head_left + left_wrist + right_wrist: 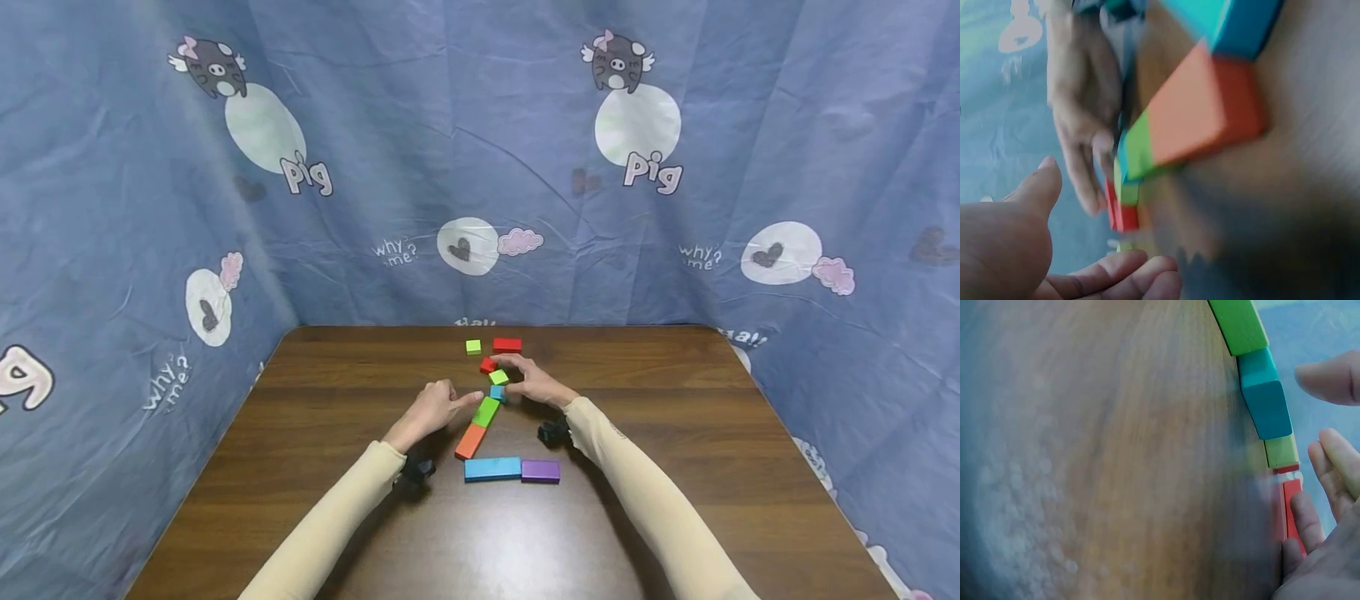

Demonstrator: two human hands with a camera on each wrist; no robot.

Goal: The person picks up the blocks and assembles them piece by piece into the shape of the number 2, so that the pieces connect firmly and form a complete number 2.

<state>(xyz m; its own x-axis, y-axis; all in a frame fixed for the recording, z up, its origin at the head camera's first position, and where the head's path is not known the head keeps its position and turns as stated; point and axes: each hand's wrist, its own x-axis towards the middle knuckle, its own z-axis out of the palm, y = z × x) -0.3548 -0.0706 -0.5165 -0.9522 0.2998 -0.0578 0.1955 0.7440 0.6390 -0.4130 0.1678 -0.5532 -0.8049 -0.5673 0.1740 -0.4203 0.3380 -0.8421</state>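
Coloured blocks run in a slanting row on the table: an orange block [471,441], a green block [486,412], then a small blue block [497,392], a small lime block [498,377] and a small red block [488,365]. My left hand [435,410] is left of the green block, its thumb extended toward it; whether it touches is unclear. On the other side my right hand [534,382] reaches over, fingers near the red block and thumb beside the blue one. In the right wrist view, its thumb and fingers [1335,456] are spread apart with nothing between them.
Nearer the person, a long blue block [492,469] and a purple block [540,472] lie end to end. Toward the back sit another lime block [473,347] and a longer red block [507,345]. Behind the wooden table [645,517] hangs a blue printed curtain [525,150].
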